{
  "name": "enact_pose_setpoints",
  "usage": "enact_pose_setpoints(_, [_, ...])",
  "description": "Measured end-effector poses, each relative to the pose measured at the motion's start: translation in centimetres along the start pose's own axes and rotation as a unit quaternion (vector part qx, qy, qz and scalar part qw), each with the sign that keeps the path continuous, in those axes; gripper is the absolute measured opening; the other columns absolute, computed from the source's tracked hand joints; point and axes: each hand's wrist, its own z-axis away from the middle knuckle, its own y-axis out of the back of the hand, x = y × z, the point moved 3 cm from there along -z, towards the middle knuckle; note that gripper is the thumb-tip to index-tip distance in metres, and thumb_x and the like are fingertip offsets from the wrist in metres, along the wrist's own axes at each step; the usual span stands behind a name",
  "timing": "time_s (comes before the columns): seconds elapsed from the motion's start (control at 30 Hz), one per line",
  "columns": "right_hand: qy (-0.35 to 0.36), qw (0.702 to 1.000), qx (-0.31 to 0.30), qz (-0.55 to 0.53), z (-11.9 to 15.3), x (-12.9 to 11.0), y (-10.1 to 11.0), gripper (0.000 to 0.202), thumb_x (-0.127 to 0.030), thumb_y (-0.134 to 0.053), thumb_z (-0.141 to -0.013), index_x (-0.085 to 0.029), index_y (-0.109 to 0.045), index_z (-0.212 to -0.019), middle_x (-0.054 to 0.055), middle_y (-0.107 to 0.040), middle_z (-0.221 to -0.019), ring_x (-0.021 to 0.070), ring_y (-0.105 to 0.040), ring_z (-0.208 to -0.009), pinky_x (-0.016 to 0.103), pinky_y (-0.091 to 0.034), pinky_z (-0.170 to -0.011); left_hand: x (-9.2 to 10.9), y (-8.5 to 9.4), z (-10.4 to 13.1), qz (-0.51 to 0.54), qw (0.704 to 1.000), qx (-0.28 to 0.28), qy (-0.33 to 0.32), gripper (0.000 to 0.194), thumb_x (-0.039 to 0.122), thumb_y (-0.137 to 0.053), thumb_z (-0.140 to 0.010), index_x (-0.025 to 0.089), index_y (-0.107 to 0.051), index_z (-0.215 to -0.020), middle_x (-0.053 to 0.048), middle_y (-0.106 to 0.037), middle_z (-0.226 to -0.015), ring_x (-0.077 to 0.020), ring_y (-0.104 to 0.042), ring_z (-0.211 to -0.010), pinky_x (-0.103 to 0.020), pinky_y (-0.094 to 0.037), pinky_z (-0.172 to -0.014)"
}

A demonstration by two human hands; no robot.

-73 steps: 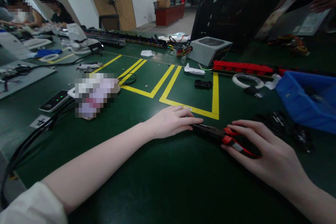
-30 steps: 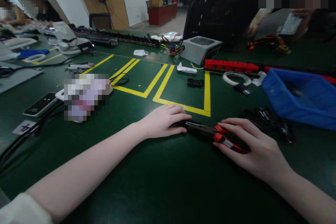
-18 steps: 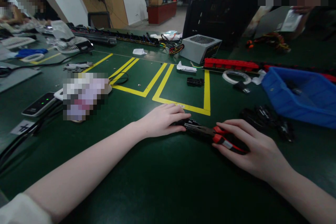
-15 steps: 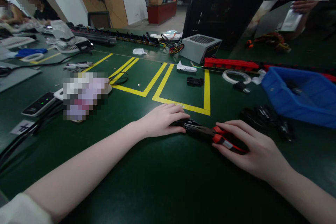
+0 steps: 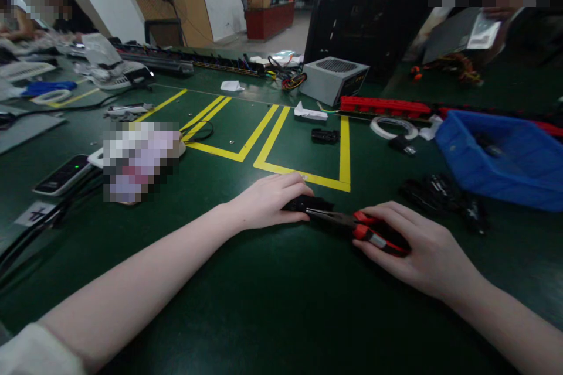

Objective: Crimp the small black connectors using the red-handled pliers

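Note:
My left hand is closed on a small black part, pinched between thumb and fingers; most of its left end is hidden under them. In my right hand are red-and-black long-nose pliers, held by the handles. Their jaws point left and meet the black part's lower side; whether they grip it I cannot tell. Both hands are low over the green table. Ahead, within the yellow tape outline, lies a similar-looking black piece.
On the right are a blue bin, several dark wrapped pieces and a white cable coil. A grey power supply and red strip lie farther back. To the left sit a phone and cables. Other people sit across the table.
The pliers have shifted slightly left, and their jaws now sit along the black part's lower side. The black part appears turned, showing more of its dark body. My left hand barely moved.

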Motion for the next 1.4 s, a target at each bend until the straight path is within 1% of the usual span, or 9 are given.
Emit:
enact_pose_setpoints(0.23, [0.012,0.998,0.052,0.029,0.11,0.22,0.22,0.04,-0.036,-0.068,-0.084,-0.021,-0.059,-0.119,0.011,-0.067,-0.108,0.0266,-0.066,-0.094,0.042,-0.057,-0.076,0.1,-0.01,-0.09,-0.02,1.0,-0.009,0.005,0.035,0.045,-0.059,-0.094,0.016,-0.059,-0.114,-0.008,-0.063,-0.111,-0.0221,-0.06,-0.103,-0.035,-0.048,-0.084])
enact_pose_setpoints(0.43, [0.015,0.996,0.075,0.05,0.23,0.18,0.48,0.041,-0.033,-0.067,-0.085,-0.022,-0.057,-0.123,0.012,-0.064,-0.111,0.0273,-0.064,-0.097,0.045,-0.055,-0.079,0.14,0.24,0.07,-0.045,0.999,0.023,-0.002,0.058,0.073,-0.06,-0.08,0.017,-0.063,-0.096,-0.008,-0.063,-0.108,-0.0257,-0.059,-0.104,-0.039,-0.043,-0.09])
enact_pose_setpoints(0.53, [0.012,0.995,0.08,0.059,0.15,0.13,0.51,0.042,-0.033,-0.067,-0.085,-0.021,-0.057,-0.124,0.012,-0.064,-0.111,0.0281,-0.064,-0.097,0.045,-0.054,-0.079,0.36,0.38,0.1,-0.051,0.998,0.034,-0.008,0.061,0.078,-0.058,-0.077,0.018,-0.062,-0.088,-0.007,-0.064,-0.104,-0.0254,-0.06,-0.1,-0.041,-0.042,-0.092])
enact_pose_setpoints(0.63, [0.011,0.995,0.082,0.057,0.1,0.15,0.49,0.042,-0.032,-0.067,-0.085,-0.02,-0.058,-0.123,0.012,-0.064,-0.112,0.0281,-0.064,-0.097,0.045,-0.054,-0.079,0.56,0.55,0.02,-0.042,0.998,0.042,0.001,0.062,0.078,-0.057,-0.078,0.017,-0.061,-0.091,-0.009,-0.065,-0.105,-0.0267,-0.06,-0.101,-0.041,-0.042,-0.093])
enact_pose_setpoints(0.73, [0.015,0.995,0.083,0.056,0.12,0.18,0.45,0.042,-0.032,-0.068,-0.084,-0.02,-0.058,-0.123,0.012,-0.064,-0.112,0.0278,-0.064,-0.097,0.045,-0.053,-0.08,0.76,0.4,-0.14,-0.002,1.0,0.017,-0.017,0.067,0.074,-0.06,-0.079,0.017,-0.059,-0.116,-0.012,-0.063,-0.121,-0.0297,-0.059,-0.113,-0.042,-0.045,-0.095])
enact_pose_setpoints(0.83, [0.015,0.995,0.082,0.056,0.17,0.24,0.39,0.043,-0.032,-0.068,-0.084,-0.022,-0.057,-0.124,0.012,-0.064,-0.112,0.028,-0.064,-0.097,0.045,-0.053,-0.08,0.84,0.04,-0.24,0.029,0.998,-0.016,-0.044,0.076,0.067,-0.064,-0.081,0.018,-0.048,-0.137,-0.014,-0.056,-0.138,-0.0306,-0.054,-0.126,-0.043,-0.044,-0.102])
enact_pose_setpoints(1.07, [0.012,0.995,0.079,0.052,0.16,0.18,0.35,0.042,-0.032,-0.069,-0.083,-0.023,-0.058,-0.123,0.012,-0.065,-0.111,0.029,-0.064,-0.096,0.046,-0.053,-0.079,0.56,-0.32,-0.19,0.031,0.998,-0.031,-0.035,0.067,0.059,-0.064,-0.085,0.017,-0.05,-0.136,-0.014,-0.06,-0.134,-0.0293,-0.056,-0.123,-0.044,-0.045,-0.103])
enact_pose_setpoints(1.27, [0.015,0.997,0.06,0.055,0.1,0.32,0.18,0.042,-0.034,-0.067,-0.085,-0.021,-0.058,-0.123,0.013,-0.065,-0.111,0.029,-0.064,-0.097,0.046,-0.053,-0.08,0.48,-0.31,-0.1,0.03,0.999,-0.032,-0.03,0.069,0.053,-0.063,-0.086,0.015,-0.046,-0.142,-0.015,-0.057,-0.139,-0.0293,-0.054,-0.127,-0.045,-0.043,-0.106])
enact_pose_setpoints(1.4, [0.015,0.997,0.063,0.051,0.0,0.34,0.18,0.042,-0.037,-0.068,-0.084,-0.022,-0.059,-0.122,0.012,-0.066,-0.11,0.0296,-0.065,-0.096,0.046,-0.053,-0.078,0.43,-0.35,-0.05,0.03,0.999,-0.034,-0.03,0.072,0.053,-0.063,-0.086,0.015,-0.044,-0.144,-0.015,-0.056,-0.14,-0.0294,-0.054,-0.128,-0.046,-0.042,-0.107])
